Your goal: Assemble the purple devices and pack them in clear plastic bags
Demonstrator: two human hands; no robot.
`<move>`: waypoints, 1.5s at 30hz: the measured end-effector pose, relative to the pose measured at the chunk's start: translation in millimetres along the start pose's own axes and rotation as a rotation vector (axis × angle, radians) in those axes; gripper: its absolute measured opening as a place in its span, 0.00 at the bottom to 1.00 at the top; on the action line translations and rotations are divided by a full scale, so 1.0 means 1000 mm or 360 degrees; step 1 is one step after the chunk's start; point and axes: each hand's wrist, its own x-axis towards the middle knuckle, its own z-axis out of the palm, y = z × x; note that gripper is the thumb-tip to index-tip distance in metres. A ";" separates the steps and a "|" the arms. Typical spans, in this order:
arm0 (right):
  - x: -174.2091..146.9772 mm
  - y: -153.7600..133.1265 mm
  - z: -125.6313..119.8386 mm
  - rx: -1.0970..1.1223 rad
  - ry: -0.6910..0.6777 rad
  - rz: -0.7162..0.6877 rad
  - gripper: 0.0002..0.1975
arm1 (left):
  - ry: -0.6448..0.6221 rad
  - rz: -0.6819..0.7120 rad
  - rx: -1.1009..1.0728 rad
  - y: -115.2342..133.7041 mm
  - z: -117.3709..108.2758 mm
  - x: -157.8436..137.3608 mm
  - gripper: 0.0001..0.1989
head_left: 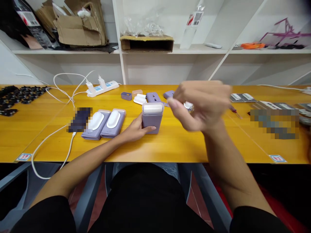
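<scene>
My left hand (138, 129) is wrapped round an upright purple plastic case (152, 121) with a white oval piece (152, 108) under a clear rim at its top. Its thumb lies across the front of the case. My right hand (200, 105) is raised over the table to the right of the case, apart from it. That hand is blurred, with its fingers curled into a fist and no object showing in it. To the left lie two similar purple cases with white oval pieces on top, one outer (96, 124) and one inner (113, 123).
Behind my hands lie a purple case part (153, 97), white pieces (140, 99) and a small purple cap (126, 95). A power strip (103, 88) with white cables stands back left. A screwdriver (234, 110) lies at right. Shelves (155, 71) rise behind the table.
</scene>
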 end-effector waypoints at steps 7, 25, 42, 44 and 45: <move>-0.062 0.128 0.065 -0.0142 0.0045 0.0372 0.28 | 0.0129 -0.0002 -0.0190 -0.023 0.004 0.007 0.48; -0.082 0.140 0.075 0.0044 -0.0517 0.0777 0.31 | 0.0472 -0.0602 -0.0857 0.004 0.000 0.012 0.37; -0.070 0.110 0.077 0.1457 -0.0582 0.1678 0.31 | 0.0348 -0.0283 -0.0091 -0.003 0.000 0.004 0.39; -0.070 0.111 0.078 0.1574 -0.0514 0.1649 0.30 | 0.0366 -0.0199 0.0023 -0.002 -0.001 0.003 0.39; -0.070 0.112 0.078 0.1618 -0.0483 0.1626 0.29 | 0.0367 -0.0152 0.0060 0.000 -0.003 0.002 0.39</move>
